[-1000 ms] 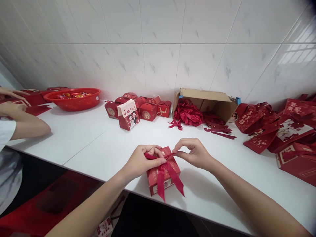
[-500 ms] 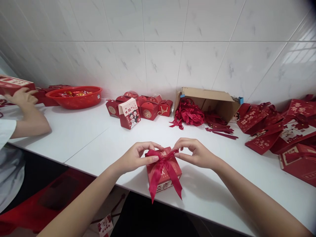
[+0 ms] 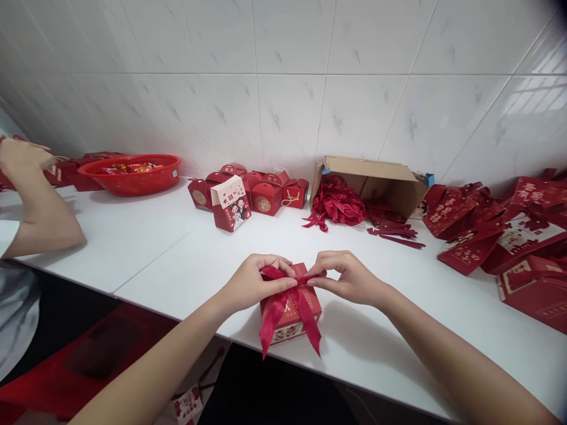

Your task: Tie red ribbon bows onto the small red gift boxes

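Observation:
A small red gift box [image 3: 290, 321] stands near the front edge of the white table, with a dark red ribbon bow [image 3: 305, 304] on its top and two tails hanging down its front. My left hand [image 3: 261, 283] pinches the bow's left loop close to the knot between thumb and fingers. On the other side, my right hand [image 3: 339, 274] pinches the right loop. The fingers partly hide the loops and the knot.
Behind the box, several red boxes [image 3: 268, 198] stand by the wall. A cardboard box [image 3: 372, 167] lies on its side with a pile of ribbons [image 3: 339, 203]. Red boxes [image 3: 535, 289] crowd the right. At left are a red basin [image 3: 133, 183] and another person's arm [image 3: 44, 218].
My left hand has shifted right, its thumb now nearer the knot. My right fingers have closed in on the right loop. At far left, the other person's hand has moved up.

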`<action>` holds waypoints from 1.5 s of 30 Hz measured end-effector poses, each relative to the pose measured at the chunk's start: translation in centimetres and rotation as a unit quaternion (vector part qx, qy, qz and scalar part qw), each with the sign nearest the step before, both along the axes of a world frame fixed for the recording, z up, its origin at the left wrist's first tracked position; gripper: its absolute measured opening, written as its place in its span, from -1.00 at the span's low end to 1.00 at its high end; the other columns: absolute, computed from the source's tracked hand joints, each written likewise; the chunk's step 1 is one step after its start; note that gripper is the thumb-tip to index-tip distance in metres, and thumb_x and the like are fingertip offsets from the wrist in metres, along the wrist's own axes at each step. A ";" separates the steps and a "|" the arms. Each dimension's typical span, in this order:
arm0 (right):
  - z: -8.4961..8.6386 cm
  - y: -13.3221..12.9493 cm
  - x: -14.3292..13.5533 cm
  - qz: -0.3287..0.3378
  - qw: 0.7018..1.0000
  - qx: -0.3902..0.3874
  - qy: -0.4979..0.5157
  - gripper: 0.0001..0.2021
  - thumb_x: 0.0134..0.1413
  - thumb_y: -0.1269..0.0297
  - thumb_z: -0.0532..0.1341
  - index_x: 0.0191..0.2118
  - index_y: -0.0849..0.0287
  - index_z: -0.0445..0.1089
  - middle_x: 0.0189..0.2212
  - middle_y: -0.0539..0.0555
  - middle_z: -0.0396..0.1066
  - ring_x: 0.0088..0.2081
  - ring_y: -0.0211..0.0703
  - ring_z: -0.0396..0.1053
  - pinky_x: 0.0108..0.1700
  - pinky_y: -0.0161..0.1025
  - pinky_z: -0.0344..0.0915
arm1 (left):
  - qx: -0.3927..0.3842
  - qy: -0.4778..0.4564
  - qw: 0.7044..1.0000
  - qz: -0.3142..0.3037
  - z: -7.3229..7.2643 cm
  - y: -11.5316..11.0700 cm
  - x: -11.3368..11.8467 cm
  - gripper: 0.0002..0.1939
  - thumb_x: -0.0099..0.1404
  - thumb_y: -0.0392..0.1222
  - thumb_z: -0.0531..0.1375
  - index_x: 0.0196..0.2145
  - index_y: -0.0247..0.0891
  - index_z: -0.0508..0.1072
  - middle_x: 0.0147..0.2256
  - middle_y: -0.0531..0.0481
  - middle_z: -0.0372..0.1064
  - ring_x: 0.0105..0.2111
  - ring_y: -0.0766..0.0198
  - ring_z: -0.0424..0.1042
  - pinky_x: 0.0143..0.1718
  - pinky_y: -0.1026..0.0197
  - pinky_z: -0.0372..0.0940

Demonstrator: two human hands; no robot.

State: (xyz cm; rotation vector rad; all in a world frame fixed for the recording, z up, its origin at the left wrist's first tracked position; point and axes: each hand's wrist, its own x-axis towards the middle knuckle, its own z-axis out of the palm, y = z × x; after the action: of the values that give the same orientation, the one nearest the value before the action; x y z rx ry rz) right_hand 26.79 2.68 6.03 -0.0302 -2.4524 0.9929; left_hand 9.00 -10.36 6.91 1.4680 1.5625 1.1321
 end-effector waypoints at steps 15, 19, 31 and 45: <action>-0.6 0.1 0.3 -0.003 0.999 0.004 0.033 -0.94 0.06 0.38 0.28 -0.39 0.21 0.50 -0.51 0.04 0.45 -0.46 -0.29 0.34 -0.37 -0.35 0.27 | -0.030 0.022 0.998 0.045 -0.3 -0.1 -0.2 -0.83 0.01 -0.12 0.34 -0.53 -0.29 0.53 -0.11 -0.09 0.47 -0.21 0.10 0.49 -0.08 0.13 0.31; -0.6 0.2 0.5 -0.013 1.000 -0.002 0.022 -0.93 0.07 0.37 0.27 -0.41 0.21 0.48 -0.52 0.03 0.43 -0.47 -0.29 0.33 -0.37 -0.35 0.26 | -0.027 -0.010 0.999 0.045 -0.8 -0.2 -0.3 -0.81 0.01 -0.14 0.34 -0.57 -0.31 0.47 -0.11 -0.10 0.47 -0.25 0.14 0.49 -0.20 0.19 0.35; -1.7 -2.0 4.3 0.010 0.997 -0.012 -0.073 -0.11 -0.11 0.30 0.38 0.30 -0.02 -0.08 0.25 0.17 -0.08 0.29 -0.04 -0.12 0.27 -0.09 -0.02 | 0.168 -0.035 0.983 0.062 -3.2 1.4 2.7 -0.60 0.17 -0.13 0.25 -0.08 -0.12 0.21 0.04 -0.09 0.25 0.06 0.13 0.28 0.00 0.09 0.26; -0.7 0.3 17.7 -0.533 0.834 0.079 0.123 -0.60 0.10 0.15 0.19 0.05 0.11 0.29 0.02 0.24 0.28 0.09 0.15 0.24 0.09 0.16 0.22 | 0.008 0.127 0.980 0.156 -9.7 -2.3 -1.0 -0.59 0.25 0.08 0.10 0.03 -0.03 0.21 0.11 -0.09 0.17 0.04 -0.01 0.29 0.03 -0.14 0.24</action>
State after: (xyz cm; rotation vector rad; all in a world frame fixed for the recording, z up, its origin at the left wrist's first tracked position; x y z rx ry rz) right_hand 44.54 2.94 5.30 -1.0213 -1.7867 0.2484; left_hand 7.98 -12.63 -2.83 1.4564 2.0204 1.1673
